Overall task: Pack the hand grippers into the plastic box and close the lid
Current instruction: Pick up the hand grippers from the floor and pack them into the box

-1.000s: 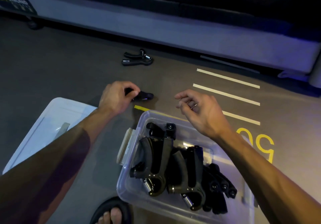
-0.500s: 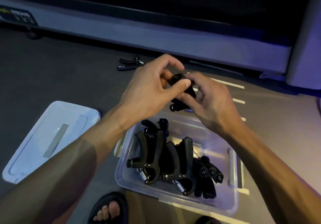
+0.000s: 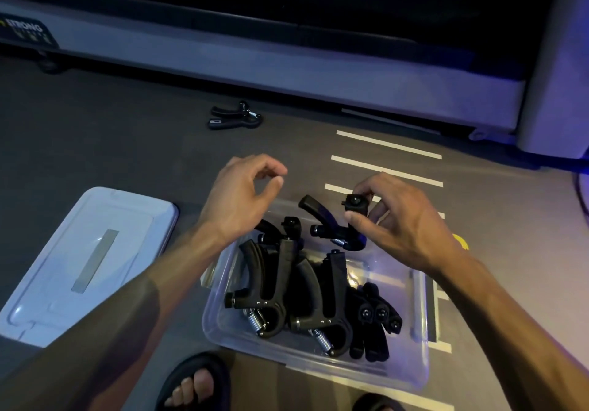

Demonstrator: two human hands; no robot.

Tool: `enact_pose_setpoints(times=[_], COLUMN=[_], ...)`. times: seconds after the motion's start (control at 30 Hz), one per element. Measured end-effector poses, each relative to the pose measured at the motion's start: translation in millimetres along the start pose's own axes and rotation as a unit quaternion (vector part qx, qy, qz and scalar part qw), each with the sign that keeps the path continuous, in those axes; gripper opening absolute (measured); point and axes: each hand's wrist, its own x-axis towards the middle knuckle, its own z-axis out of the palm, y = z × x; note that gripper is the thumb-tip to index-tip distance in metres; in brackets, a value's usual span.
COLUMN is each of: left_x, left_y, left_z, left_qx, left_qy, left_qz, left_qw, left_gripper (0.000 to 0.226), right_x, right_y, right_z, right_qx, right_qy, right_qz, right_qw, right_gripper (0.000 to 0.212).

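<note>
Sandalled foot (image 3: pixel 194 385) cut off below; held gripper's (image 3: pixel 338 225) handle behind right-hand fingers (image 3: pixel 360 219).

Bare forearms, no sleeves; black open-toe sandal (image 3: pixel 194 375) on foot.

Hand grippers (image 3: pixel 280 286) in box: black, silver coil springs. Held gripper (image 3: pixel 338 225) black; stray gripper (image 3: pixel 236 116) on floor black too. Plastic box (image 3: pixel 411 369) clear, colourless. Lid (image 3: pixel 57 270) pale bluish-white, grey strip down its middle. Floor (image 3: pixel 111 143) dark grey; white stripes (image 3: pixel 387 171), a yellow marking (image 3: pixel 462 241). Sandal (image 3: pixel 191 375) black.
</note>
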Motion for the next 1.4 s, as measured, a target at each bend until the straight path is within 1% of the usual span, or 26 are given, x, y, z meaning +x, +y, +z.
enact_pose_setpoints(times=[0.1,0.2,0.43,0.7,0.9,1.0,1.17,1.4], left_x=[-3.0,-6.9,-15.8,-17.7,-18.5,-18.3,-18.6,-18.4], left_y=[-15.0,-28.0,-42.9,-48.6,-49.5,-50.1,-50.9,-51.2], left_z=[9.2,16.8,30.4,36.1,36.8,37.5,37.8,38.4], left_qx=[0.030,0.039,0.051,0.055,0.050,0.052,0.050,0.047], left_qy=[0.023,0.026,-0.011,-0.020,-0.020,-0.020,-0.019,-0.025], left_qz=[-0.004,-0.015,-0.032,-0.034,-0.038,-0.036,-0.036,-0.040], left_qw=[0.999,0.999,0.998,0.998,0.998,0.998,0.998,0.998], left_gripper=[0.013,0.012,0.010,0.015,0.029,0.035,0.038,0.033], right_x=[-1.2,-2.1,-10.8,-18.5,-17.6,-19.0,-21.9,-25.8], right_y=[3.9,7.3,22.3,32.8,31.8,31.3,34.8,40.3], right_z=[3.7,14.3,42.6,53.7,56.4,58.0,63.7,67.4], right_qx=[0.000,0.010,0.007,-0.014,-0.052,-0.077,-0.104,-0.124], right_qy=[-0.030,-0.035,-0.009,-0.017,-0.041,-0.042,-0.067,-0.060], right_qz=[0.004,0.004,0.027,0.051,0.072,0.067,0.052,0.047], right_qw=[1.000,0.999,1.000,0.998,0.995,0.994,0.991,0.989], right_gripper=[0.024,0.020,0.022,0.023,0.020,0.018,0.024,0.030])
